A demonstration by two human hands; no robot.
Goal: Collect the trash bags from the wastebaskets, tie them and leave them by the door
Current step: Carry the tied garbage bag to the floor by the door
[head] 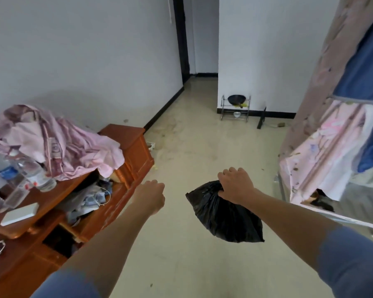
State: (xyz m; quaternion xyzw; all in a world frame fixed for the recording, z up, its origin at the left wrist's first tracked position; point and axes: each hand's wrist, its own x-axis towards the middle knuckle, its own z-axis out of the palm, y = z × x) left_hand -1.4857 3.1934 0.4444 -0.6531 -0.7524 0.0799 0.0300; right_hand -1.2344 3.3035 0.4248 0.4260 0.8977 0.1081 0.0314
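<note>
We look down at a black trash bag [226, 216] of thin, crinkled plastic, slightly glossy and bulging into a lumpy pouch. It hangs in the air above a pale, smooth floor [192, 158], right of centre and between our two outstretched arms. Our right hand [235, 186] clenches the bag's gathered neck from above, knuckles up, fingers wrapped around the bunched plastic, the forearm reaching forward from a soft blue sleeve [353, 261]. Our left hand [152, 196] is held out at about the same height, well apart from the bag, back of the hand up and fingers folded under, holding nothing. To the left stands a polished orange-brown wooden cabinet [136, 147] with carved edges; a rumpled pink cloth [63, 147] is heaped on it beside clear plastic bottles [30, 171] and a flat white box [19, 214]. To the right hangs a draped floral fabric cover [323, 147]. Far ahead, against the white wall, a thin metal rack [236, 115] holds a round dark pan [236, 99].
</note>
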